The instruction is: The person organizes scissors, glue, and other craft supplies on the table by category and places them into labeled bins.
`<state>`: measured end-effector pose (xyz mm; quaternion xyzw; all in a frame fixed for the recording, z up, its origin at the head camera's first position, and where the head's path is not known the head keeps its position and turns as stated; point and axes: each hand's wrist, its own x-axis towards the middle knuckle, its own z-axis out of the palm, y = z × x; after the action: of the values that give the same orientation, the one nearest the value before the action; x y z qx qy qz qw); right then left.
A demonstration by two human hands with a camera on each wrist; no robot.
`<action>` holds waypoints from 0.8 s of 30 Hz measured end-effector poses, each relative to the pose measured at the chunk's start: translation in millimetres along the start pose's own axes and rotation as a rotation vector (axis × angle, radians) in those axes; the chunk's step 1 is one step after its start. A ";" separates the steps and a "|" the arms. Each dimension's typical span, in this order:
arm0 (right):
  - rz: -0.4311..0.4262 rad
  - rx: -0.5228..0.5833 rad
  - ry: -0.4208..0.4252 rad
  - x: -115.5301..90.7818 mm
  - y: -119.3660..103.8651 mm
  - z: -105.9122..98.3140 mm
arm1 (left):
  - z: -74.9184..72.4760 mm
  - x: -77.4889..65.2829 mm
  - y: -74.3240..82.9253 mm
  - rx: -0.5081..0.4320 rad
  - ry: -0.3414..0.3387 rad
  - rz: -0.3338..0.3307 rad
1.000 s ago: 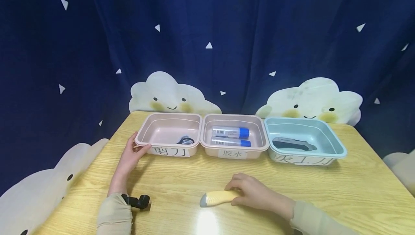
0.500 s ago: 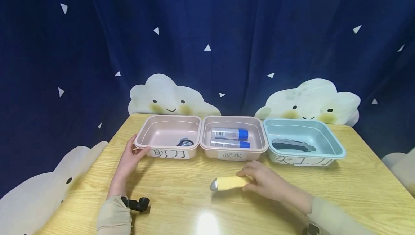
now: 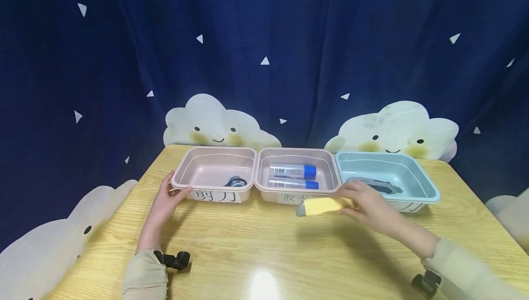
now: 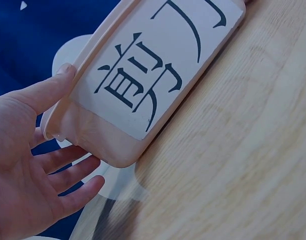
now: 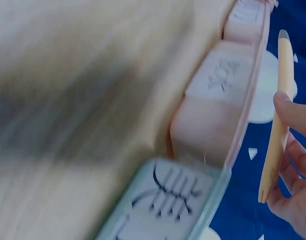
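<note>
My left hand (image 3: 164, 203) grips the near left corner of the left pink bin (image 3: 198, 164). In the left wrist view the thumb lies on the rim and the index finger goes behind it, while the other fingers spread below along the bin's end. My right hand (image 3: 372, 208) pinches a yellow utility knife (image 3: 320, 206) with a grey tip by its right end. It is held above the table, before the seam between the middle pink bin (image 3: 268, 194) and the blue bin (image 3: 430, 189). In the right wrist view the knife (image 5: 286, 70) lies between thumb and fingers.
Scissors (image 3: 237, 181) lie in the left bin, partly hidden by its wall. Two blue-capped glue tubes (image 3: 289, 170) are in the middle bin. A grey and black utility knife (image 3: 384, 186) rests in the blue bin. Behind the wooden table (image 3: 231, 254) hangs a dark blue curtain (image 3: 264, 24).
My right hand has lifted the yellow utility knife from the table and carried it right and forward, to the front of the bins. The left hand stays on the left bin's corner.
</note>
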<state>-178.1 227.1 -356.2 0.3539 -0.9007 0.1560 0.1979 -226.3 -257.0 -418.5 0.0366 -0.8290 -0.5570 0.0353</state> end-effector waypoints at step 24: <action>0.147 -0.014 0.044 -4.0 54.0 -31.1 | 0.3 2.0 -1.6 -0.004 0.007 0.006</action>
<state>-205.5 280.3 -338.5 0.2820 -0.9207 0.1716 0.2080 -228.3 -257.6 -420.0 0.0363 -0.8279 -0.5583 0.0400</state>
